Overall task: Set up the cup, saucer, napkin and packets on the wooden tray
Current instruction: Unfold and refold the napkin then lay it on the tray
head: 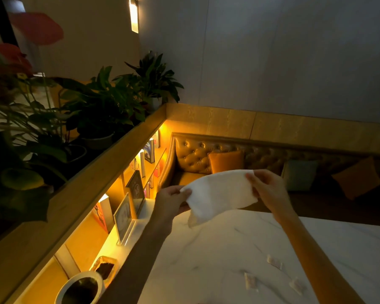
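Observation:
A white napkin (217,194) hangs spread in the air above the far edge of the white marble table (206,260). My left hand (171,202) pinches its left corner and my right hand (270,189) pinches its upper right corner. Three small packets lie loose on the marble near the front right: one packet (274,262), a second packet (250,281) and a third packet (297,286). No cup, saucer or wooden tray shows in this view.
A lit wooden shelf with books and a clear sign holder (124,218) runs along the table's left. A white pot (81,288) and a small dish (104,268) stand on it. Potted plants (101,102) sit above. A tufted sofa with cushions (226,161) lies beyond the table.

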